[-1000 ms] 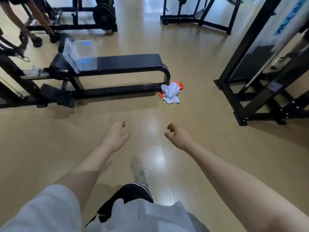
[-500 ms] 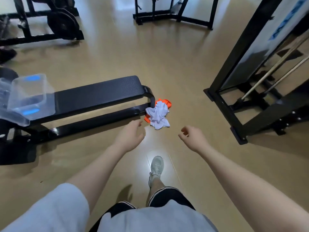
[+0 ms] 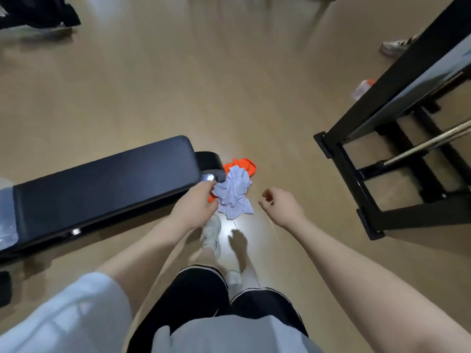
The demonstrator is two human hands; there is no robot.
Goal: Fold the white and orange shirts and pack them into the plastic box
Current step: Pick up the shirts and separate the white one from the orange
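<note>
You are only starting; the white shirt (image 3: 234, 193) is lying crumpled over the orange shirt (image 3: 242, 164) on the floor at frame centre; your left hand (image 3: 196, 206) is reaching its edge, fingers apart, your right hand (image 3: 280, 207) loosely curled, empty; folding and packing are still waiting.

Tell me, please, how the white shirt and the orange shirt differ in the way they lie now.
The white shirt lies on top, almost fully visible; the orange shirt lies underneath, showing only at the far edge and a small bit near the left hand. The white shirt looks pale and bunched into folds; the orange shirt is bright and looks flatter. Both lie crumpled, unfolded, on the floor beside the end of the bench.
</note>
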